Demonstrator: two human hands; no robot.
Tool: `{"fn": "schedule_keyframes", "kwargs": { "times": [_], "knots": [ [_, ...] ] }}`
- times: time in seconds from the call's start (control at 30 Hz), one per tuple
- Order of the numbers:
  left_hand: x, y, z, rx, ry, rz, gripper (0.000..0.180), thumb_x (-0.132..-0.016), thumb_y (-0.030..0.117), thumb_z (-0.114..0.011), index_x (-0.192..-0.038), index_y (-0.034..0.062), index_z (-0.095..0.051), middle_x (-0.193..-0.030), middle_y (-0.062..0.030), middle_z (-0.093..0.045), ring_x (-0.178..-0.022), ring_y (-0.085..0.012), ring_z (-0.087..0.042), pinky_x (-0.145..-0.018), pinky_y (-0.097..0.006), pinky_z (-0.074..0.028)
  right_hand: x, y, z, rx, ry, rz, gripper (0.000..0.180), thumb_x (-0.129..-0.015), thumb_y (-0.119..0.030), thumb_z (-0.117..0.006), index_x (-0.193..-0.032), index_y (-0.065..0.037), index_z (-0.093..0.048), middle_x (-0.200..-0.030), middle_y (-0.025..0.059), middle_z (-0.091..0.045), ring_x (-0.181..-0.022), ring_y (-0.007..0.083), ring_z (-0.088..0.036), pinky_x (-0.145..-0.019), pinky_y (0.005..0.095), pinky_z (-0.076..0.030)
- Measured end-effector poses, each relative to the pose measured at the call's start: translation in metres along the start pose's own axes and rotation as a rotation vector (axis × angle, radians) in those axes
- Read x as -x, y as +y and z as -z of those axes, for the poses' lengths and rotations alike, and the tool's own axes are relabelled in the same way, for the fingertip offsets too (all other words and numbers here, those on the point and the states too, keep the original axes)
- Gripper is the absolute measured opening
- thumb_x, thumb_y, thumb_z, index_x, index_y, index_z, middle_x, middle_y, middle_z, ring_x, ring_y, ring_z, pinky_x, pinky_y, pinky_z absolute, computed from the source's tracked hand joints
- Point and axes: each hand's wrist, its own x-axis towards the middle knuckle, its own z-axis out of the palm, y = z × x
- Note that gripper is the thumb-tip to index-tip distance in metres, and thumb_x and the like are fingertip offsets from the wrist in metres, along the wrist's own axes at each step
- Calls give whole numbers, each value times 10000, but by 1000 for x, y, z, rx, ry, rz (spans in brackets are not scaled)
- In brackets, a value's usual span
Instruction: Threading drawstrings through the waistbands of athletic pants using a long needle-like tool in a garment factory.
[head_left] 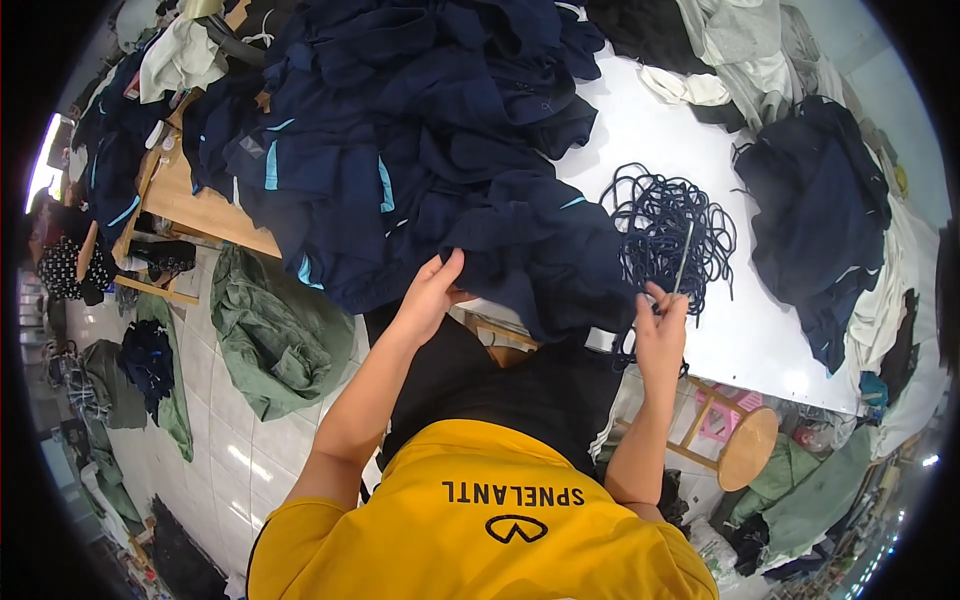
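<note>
My left hand (pixel 432 292) pinches the near edge of a navy fabric garment (pixel 530 240) between thumb and fingers. That garment has a light-blue accent and lies at the front of the table. With my right hand (pixel 660 325) I grip a thin metal rod (pixel 686 255) by its near end; its far end points away over the cord. The same hand is beside the garment's right edge; whether it also grips the cloth cannot be told. Just beyond it lies a tangled heap of navy cord (pixel 655 215), with some strands hanging down near the table's front edge.
A large pile of navy garments (pixel 420 90) covers the white table's (pixel 770 330) left and middle. More navy cloth (pixel 815 220) lies at the right. A round wooden stool (pixel 748 448) stands below on the right, and green fabric (pixel 275 335) lies on the tiled floor at left.
</note>
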Motion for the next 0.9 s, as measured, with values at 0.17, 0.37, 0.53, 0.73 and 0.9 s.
{"fn": "schedule_keyframes", "kwargs": {
  "times": [0.17,0.37,0.53,0.73,0.9],
  "knots": [
    [4,12,-26,232,-64,20,470,-994,407,-379,-1331,82,-415,-1261,-77,-547,-1141,-222,-537,-972,-387,-427,1,-25,-2,39,-122,26,483,-844,-182,-679,-1191,38,-426,-799,42,-421,-577,106,-467,-539,252,-412],
    [7,19,-42,540,-162,63,572,-990,474,-312,-1403,80,-343,-1344,-87,-497,-1236,-243,-474,-1031,-418,-369,13,-47,-21,-24,-485,206,445,-779,-155,-741,-961,-13,-360,-1183,167,-579,-571,143,-527,-557,279,-450],
    [6,26,-40,600,-212,60,594,-989,472,-324,-1401,46,-343,-1361,-94,-483,-1235,-244,-478,-1039,-391,-365,27,-45,-36,-84,-574,218,434,-786,-139,-735,-1018,1,-396,-1068,115,-598,-556,151,-520,-543,274,-446],
    [18,32,-47,103,-191,74,485,-980,390,-442,-1267,4,-506,-1198,-67,-587,-1085,-152,-559,-935,-286,-438,17,-62,-40,-278,-314,329,408,-744,-8,-705,-1004,-31,-391,-922,106,-591,-566,161,-514,-539,264,-433],
    [44,55,-60,-43,-432,123,392,-950,302,-552,-1183,-13,-570,-1094,-24,-608,-953,-62,-545,-851,-219,-443,-2,-72,-45,-113,-304,271,225,-714,78,-513,-802,-47,-348,-712,90,-457,-673,130,-483,-608,265,-412]
  ]
}}
